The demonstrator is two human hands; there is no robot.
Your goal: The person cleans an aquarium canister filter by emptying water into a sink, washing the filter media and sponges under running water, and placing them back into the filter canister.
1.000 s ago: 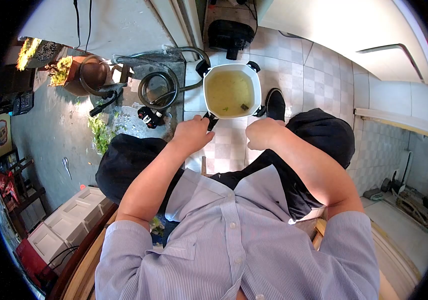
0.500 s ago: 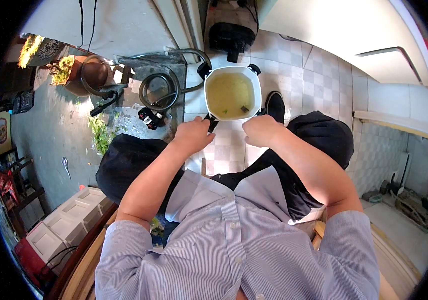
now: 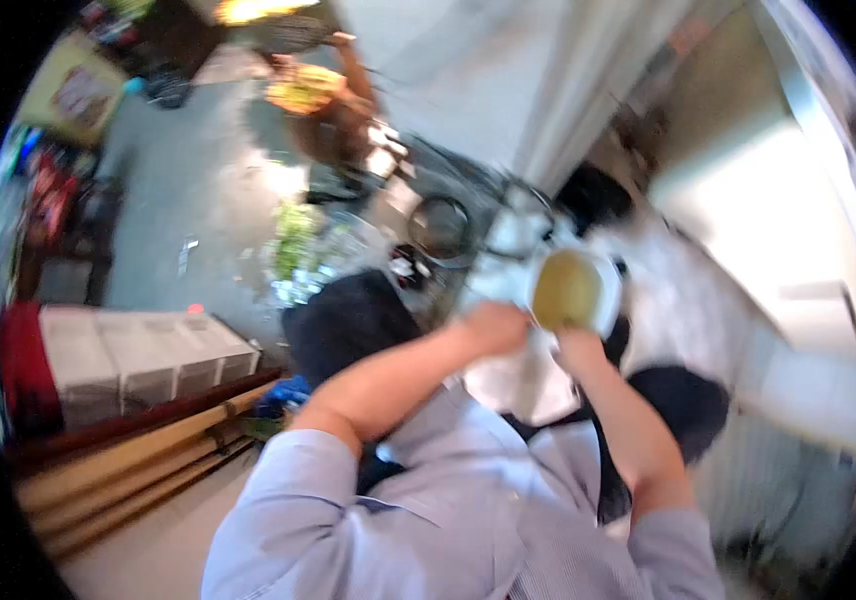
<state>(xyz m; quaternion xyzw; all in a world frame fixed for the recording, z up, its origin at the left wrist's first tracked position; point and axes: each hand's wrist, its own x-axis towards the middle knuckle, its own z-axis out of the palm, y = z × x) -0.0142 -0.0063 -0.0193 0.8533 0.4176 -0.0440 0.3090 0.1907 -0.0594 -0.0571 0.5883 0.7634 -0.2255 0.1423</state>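
Note:
A white tub (image 3: 605, 308) with cloudy yellowish liquid (image 3: 565, 288) in it stands between my legs, blurred by motion. My left hand (image 3: 498, 326) is closed at the tub's near left edge. My right hand (image 3: 580, 350) is closed at its near rim, with the fingers against the edge. The blur hides the exact grip of both hands.
To the left, a coiled hose (image 3: 440, 228) lies on the floor beside leafy greens (image 3: 296, 240). A plant pot (image 3: 320, 135) stands beyond. White boxes (image 3: 143, 350) are at the lower left. A white cabinet door (image 3: 778, 200) is at the right.
The view has turned and shifted, so the tub and both hands appear farther right and lower. My right hand now sits closer against the tub's rim.

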